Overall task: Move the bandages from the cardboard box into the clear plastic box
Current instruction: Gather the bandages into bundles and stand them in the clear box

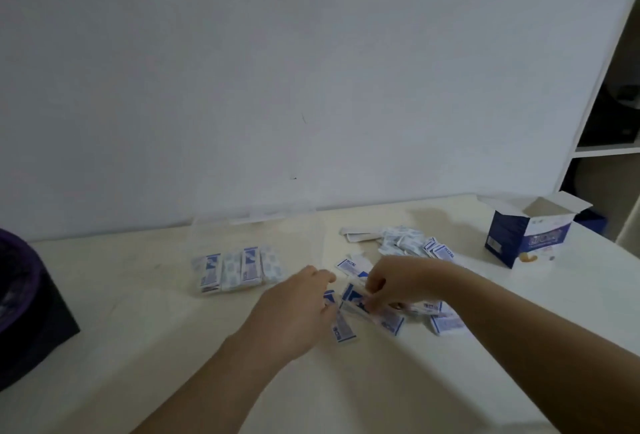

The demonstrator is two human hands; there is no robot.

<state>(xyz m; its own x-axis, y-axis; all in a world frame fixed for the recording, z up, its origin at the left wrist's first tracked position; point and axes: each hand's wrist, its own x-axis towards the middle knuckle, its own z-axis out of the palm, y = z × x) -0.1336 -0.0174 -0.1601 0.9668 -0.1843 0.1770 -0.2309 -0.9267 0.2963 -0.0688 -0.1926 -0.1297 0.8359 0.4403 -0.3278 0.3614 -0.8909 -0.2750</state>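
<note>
The person is gathering loose blue-and-white wrapped bandages (pixel 446 323) at the middle of the cream table (pixel 138 295). The right hand (pixel 398 281) is pinching a small stack (pixel 353 298) of them with curled fingers. The left hand (pixel 298 305) is meeting it, but I cannot tell its grip. The open blue cardboard box (pixel 526 236) is standing near the far right corner. Next, probably, the stack is needing squaring and carrying left into the clear plastic box (pixel 263 217) by the far edge.

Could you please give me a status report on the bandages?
Right hand pinching a bandage bundle; left hand alongside, grip unclear. Four stacks in the clear plastic box; loose bandages on the table, cardboard box open. Nothing in the way.
</note>
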